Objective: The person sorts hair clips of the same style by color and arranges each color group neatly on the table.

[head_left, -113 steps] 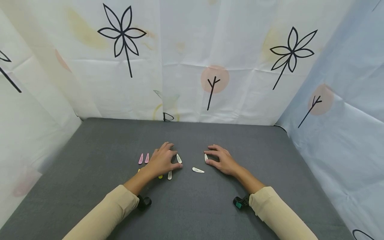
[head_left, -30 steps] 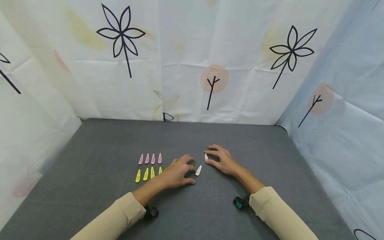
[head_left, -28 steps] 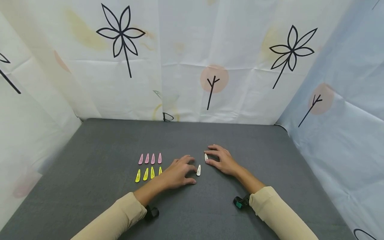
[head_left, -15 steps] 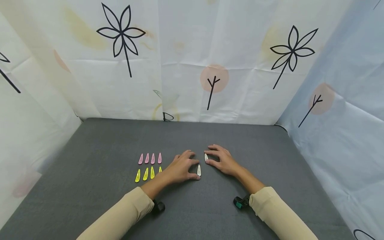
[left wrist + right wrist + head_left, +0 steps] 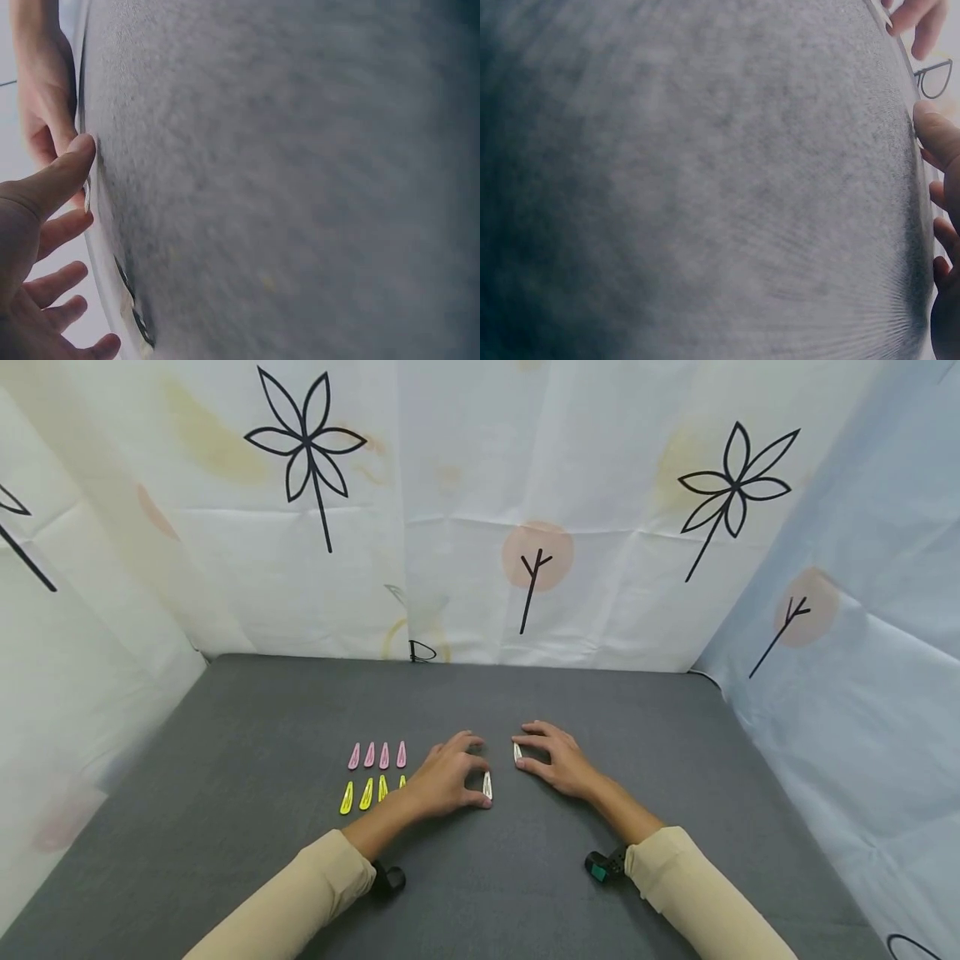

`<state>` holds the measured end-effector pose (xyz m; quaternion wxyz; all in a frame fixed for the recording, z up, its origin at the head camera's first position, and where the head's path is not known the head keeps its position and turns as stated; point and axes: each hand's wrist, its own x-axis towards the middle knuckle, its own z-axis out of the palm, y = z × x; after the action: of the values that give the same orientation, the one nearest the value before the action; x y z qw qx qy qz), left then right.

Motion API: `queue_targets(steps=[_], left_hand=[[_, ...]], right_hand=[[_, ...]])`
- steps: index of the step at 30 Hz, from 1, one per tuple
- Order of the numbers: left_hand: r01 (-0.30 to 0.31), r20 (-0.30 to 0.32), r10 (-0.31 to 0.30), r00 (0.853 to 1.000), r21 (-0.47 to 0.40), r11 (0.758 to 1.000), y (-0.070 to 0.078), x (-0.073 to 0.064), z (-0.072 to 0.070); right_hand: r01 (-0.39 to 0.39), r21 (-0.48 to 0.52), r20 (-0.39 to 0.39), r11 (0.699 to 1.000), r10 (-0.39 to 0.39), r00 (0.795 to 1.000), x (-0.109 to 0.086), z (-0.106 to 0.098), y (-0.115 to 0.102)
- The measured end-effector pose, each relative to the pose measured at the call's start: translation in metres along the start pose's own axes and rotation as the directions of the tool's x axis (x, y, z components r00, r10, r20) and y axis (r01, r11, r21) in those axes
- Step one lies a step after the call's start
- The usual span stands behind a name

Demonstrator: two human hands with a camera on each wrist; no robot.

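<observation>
In the head view, my left hand [image 5: 446,781] pinches a white snap hair clip [image 5: 487,787] by its ends, thumb below and index finger above. The left wrist view shows this clip's edge [image 5: 87,199] between thumb and index finger. To the right, my right hand [image 5: 555,760] holds another white snap hair clip [image 5: 517,752] between thumb and index finger, its other fingers spread. The two clips stand a short way apart, both roughly upright in the view. Left of my left hand lie a row of pink hair clips [image 5: 384,756] and a row of yellow hair clips [image 5: 366,794].
The clips lie on a grey cloth-covered table [image 5: 600,710]. My left forearm and hand partly cover the right end of the yellow row. White printed curtains [image 5: 465,485] enclose the back and sides.
A white clip that lay slanted to the right of my left hand was turned upright, then drawn slightly left in its fingers. The left hand came over from the left; the right hand stayed put.
</observation>
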<state>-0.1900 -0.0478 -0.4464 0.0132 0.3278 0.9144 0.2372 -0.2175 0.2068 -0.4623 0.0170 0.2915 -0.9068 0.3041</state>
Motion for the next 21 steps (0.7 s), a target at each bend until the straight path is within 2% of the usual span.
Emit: queue_targets(steps=[8,14,21], left_hand=[[0.013,-0.008,-0.014,1.000,-0.006,1.000,-0.007,-0.018,-0.008],[0.013,-0.050,-0.012,0.999,0.026,1.000,-0.015,-0.032,-0.013],[0.011,-0.075,-0.006,0.997,0.066,0.998,-0.019,-0.039,-0.015]], right_hand=[[-0.002,-0.001,0.008,1.000,0.002,1.000,-0.001,-0.002,-0.001],[-0.005,0.001,0.015,1.000,0.005,1.000,-0.002,-0.003,-0.002],[-0.039,0.024,0.031,0.999,0.038,0.999,-0.002,-0.004,-0.005]])
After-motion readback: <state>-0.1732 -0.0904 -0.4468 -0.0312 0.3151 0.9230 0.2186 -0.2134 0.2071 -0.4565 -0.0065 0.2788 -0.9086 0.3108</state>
